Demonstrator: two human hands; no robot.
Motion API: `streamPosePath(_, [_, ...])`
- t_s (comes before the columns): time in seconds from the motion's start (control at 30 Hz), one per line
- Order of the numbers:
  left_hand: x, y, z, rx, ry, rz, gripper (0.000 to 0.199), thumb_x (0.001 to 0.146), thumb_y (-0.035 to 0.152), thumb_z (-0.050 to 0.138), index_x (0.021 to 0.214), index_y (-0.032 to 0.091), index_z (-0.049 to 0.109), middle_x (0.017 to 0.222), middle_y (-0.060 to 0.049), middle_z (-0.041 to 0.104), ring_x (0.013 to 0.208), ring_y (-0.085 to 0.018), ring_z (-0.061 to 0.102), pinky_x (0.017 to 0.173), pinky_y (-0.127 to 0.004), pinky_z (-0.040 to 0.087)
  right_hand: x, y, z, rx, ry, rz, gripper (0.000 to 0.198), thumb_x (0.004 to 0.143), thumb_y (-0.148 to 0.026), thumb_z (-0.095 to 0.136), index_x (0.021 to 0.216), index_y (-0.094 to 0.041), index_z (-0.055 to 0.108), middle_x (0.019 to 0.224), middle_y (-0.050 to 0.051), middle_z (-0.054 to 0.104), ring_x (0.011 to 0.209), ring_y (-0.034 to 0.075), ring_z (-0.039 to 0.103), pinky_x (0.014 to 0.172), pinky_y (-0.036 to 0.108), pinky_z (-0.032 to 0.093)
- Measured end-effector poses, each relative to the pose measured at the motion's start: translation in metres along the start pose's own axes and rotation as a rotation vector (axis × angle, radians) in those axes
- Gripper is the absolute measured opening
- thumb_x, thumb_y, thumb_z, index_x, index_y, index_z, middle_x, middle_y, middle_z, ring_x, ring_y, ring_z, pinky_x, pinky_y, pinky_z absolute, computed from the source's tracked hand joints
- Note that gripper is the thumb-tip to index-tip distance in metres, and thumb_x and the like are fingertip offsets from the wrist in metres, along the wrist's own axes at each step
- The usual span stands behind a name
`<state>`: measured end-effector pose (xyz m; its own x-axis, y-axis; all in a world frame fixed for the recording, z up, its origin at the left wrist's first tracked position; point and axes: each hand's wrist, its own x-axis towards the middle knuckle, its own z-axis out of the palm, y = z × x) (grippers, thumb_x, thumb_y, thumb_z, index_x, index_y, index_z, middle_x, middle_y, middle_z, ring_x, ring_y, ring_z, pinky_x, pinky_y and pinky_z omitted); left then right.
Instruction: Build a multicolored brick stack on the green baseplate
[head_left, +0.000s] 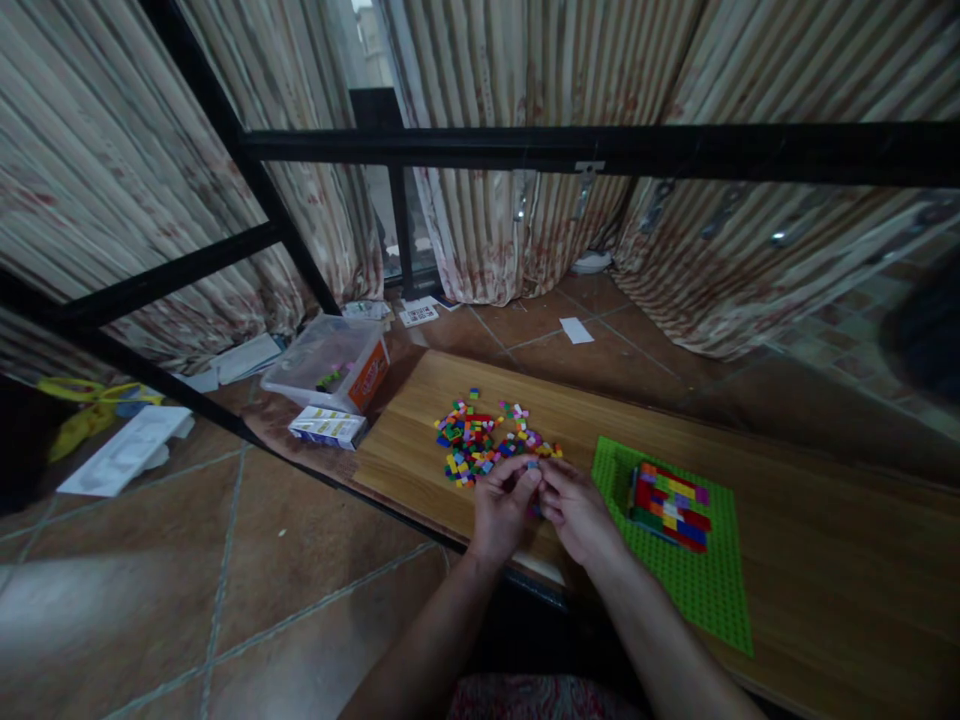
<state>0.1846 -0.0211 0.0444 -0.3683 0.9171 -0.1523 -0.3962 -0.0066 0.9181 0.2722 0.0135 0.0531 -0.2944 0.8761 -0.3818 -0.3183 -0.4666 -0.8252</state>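
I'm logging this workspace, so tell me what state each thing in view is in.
Small brick: held
Left hand: pinching the small brick
Right hand: pinching at the same brick
Loose bricks: unsorted, spread in a heap
Green baseplate: lying flat, partly covered
Brick build: assembled, on the baseplate
Plastic tub: upright, a few pieces inside
Curtains: hanging, parted at one spot

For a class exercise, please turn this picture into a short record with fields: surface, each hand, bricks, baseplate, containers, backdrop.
Surface: wooden table
Left hand: fingertips pinching a small bluish brick
Right hand: fingertips at the same brick
Loose bricks: multicoloured pile, just beyond the hands
Baseplate: green baseplate, right of the hands, bearing a multicoloured build
Containers: clear tub and small box, past the table's left end
Backdrop: striped curtains
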Motion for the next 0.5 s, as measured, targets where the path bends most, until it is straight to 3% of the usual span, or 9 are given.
streamPosePath(0.17, [-0.005, 0.001, -0.003, -0.064, -0.007, -0.017, 0.034, 0.070, 0.044, 0.073, 0.091, 0.017, 0.069, 0.068, 0.000, 0.063, 0.055, -0.010, 0.052, 0.053, -0.023, 0.044, 0.001, 0.002, 0.000, -0.140, -0.002, -0.053, 0.034, 0.066, -0.050, 0.072, 0.070, -0.020, 0.055, 0.055, -0.007, 0.044, 0.040, 0.005, 0.028, 0.037, 0.019, 0.019])
streamPosePath(0.37, [-0.005, 0.012, -0.028, -0.015, 0.109, -0.002, 0.037, 0.072, 0.048, 0.070, 0.089, 0.015, 0.064, 0.057, 0.005, 0.051, 0.048, -0.006, 0.042, 0.050, -0.020, 0.036, 0.029, -0.004, -0.009, -1.022, 0.037, -0.476, 0.024, 0.082, -0.039, 0.051, 0.080, -0.021, 0.068, 0.066, 0.001, 0.061, 0.060, 0.016, 0.054, 0.059, 0.028, 0.040])
streamPosePath(0.5, [-0.002, 0.019, -0.057, 0.109, 0.172, 0.034, 0.036, 0.075, 0.047, 0.066, 0.092, 0.015, 0.063, 0.057, 0.005, 0.052, 0.049, -0.007, 0.043, 0.050, -0.019, 0.036, 0.045, -0.005, -0.010, -1.307, 0.008, -0.586, 0.023, 0.084, -0.027, 0.047, 0.082, -0.021, 0.069, 0.081, 0.004, 0.064, 0.072, 0.017, 0.058, 0.071, 0.029, 0.043])
